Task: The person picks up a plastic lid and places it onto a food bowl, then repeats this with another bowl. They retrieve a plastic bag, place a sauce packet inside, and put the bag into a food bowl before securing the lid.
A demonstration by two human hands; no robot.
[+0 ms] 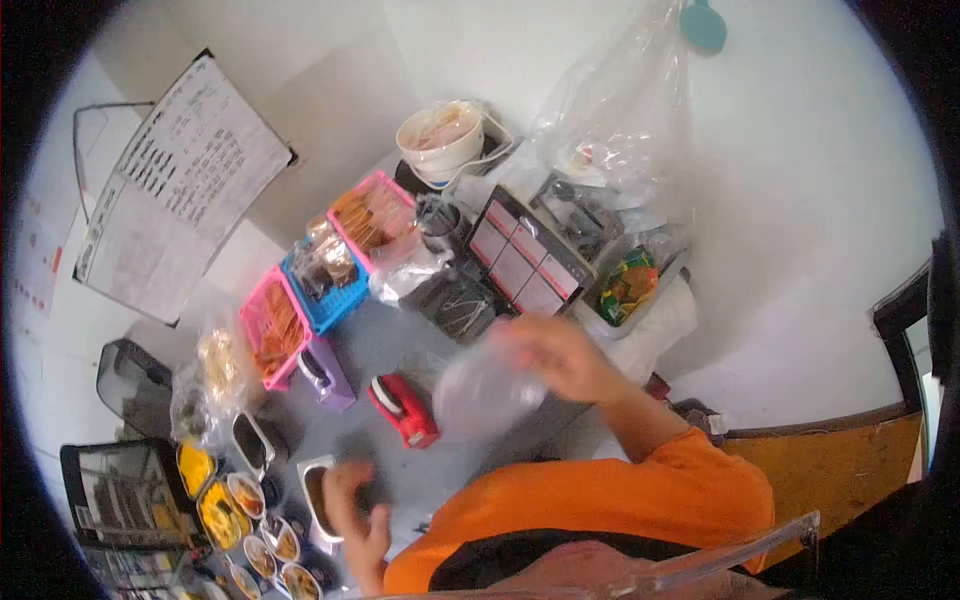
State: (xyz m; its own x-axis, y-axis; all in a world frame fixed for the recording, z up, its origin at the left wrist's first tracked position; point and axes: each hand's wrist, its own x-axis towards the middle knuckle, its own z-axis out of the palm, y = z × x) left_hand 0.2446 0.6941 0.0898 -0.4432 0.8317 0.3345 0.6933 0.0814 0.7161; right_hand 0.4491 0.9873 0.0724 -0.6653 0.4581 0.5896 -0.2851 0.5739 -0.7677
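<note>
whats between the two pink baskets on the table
A blue basket sits between the nearer pink basket and the farther pink basket, the three in one row. It shows in the head view.

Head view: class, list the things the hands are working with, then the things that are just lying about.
In hand:
- clear bag, held by the right hand
- sauce tub, beside the left hand

Lying about:
- pink basket
- blue basket
- red tape dispenser
- white bucket
- printed sheet
</note>
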